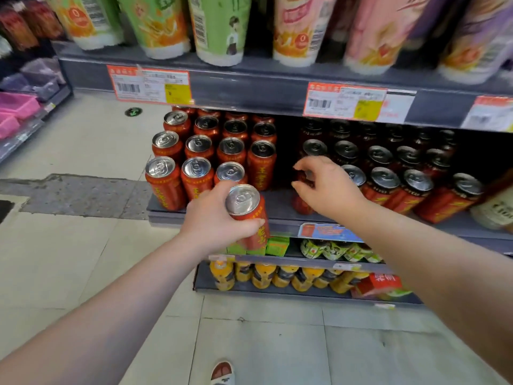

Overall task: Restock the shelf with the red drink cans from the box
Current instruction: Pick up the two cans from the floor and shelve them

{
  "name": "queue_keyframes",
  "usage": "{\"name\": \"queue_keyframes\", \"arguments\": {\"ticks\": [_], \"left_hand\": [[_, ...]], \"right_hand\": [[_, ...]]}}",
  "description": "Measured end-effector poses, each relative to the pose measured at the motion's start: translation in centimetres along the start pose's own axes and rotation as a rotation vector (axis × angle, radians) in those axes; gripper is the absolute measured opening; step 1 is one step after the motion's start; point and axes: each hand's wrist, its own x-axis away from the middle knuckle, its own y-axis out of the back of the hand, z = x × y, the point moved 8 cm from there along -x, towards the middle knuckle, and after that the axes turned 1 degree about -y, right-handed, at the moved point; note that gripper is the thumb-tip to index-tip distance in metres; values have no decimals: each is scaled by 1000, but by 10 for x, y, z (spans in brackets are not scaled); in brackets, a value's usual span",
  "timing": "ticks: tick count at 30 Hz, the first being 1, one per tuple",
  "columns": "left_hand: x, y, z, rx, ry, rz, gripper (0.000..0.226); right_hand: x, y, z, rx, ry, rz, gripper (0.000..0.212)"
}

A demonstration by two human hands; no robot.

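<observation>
My left hand (213,220) grips a red drink can (249,218) around its body, upright, in front of the shelf edge (280,209). My right hand (330,184) reaches into the gap in the middle of the shelf, with thumb and fingers curled round the top of another red can (302,204) that stands on the shelf. A block of several red cans (197,173) fills the shelf's left part. More rows of red cans (388,184) stand to the right. The box is out of view.
The shelf above (249,87) hangs low over the cans, with price tags (150,84) and tall cups (219,29) on it. Below are green cartons (277,245) and yellow bottles (263,273). Pink baskets (16,107) sit far left. My shoe (222,372) is on the tiled floor.
</observation>
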Motion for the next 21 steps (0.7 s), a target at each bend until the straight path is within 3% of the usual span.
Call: {"name": "queue_keyframes", "arguments": {"ticks": [3,9,14,21], "left_hand": [[-37,-7,-32,-224,-130,29,67],[-91,-33,-49,-478,-216,114,83],[-114,-48,-42,-679,-265,208,73],[-116,-51,-32,-767,-342,247,80]], "right_hand": [[10,15,-19,-10,-35,-44,31],[14,18,-42,-43,-90,-63,29],[6,15,-37,-38,-43,-89,29],[-15,-2,-27,10,-41,-33,34]]}}
